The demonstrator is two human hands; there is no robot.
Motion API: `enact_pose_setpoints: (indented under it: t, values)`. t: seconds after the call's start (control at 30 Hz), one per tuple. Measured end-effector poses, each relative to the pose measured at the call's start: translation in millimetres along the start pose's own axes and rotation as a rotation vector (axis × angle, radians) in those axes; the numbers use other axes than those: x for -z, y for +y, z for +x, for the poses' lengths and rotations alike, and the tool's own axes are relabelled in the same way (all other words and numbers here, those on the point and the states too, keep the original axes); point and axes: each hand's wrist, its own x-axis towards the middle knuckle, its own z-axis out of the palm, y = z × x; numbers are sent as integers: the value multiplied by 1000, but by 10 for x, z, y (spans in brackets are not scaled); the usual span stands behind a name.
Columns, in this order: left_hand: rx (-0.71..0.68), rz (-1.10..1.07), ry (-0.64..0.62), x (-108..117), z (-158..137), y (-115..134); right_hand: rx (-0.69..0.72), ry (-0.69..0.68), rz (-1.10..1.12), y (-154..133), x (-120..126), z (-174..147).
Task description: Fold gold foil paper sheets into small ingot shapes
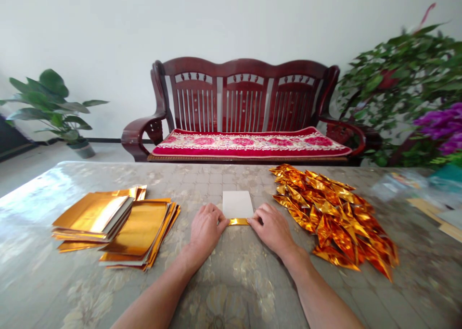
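A sheet of gold foil paper [237, 204] lies white side up on the table in front of me. Its near edge is folded over into a narrow gold strip. My left hand [208, 225] pinches the left end of that strip between thumb and fingers. At the strip's right end, my right hand [271, 227] pinches in the same way. Stacks of flat gold foil sheets [139, 228] lie to the left of my left hand. Beyond my right hand is a heap of folded gold foil pieces [335, 216] with pointed ends.
The table [231, 290] has a patterned, glossy cover. Clear plastic bags [400, 184] and some flat card pieces [433, 218] are at its right side. Behind it stands a dark red wooden bench [245, 69] with a floral cushion [249, 141]. Potted plants [54, 103] flank the bench.
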Motion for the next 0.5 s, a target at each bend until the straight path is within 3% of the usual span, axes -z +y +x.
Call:
enact_pose_setpoints:
  t: [0.5]
  values:
    - [61,4,-11,2,6,-2,-27,18,0,-29,-1,2]
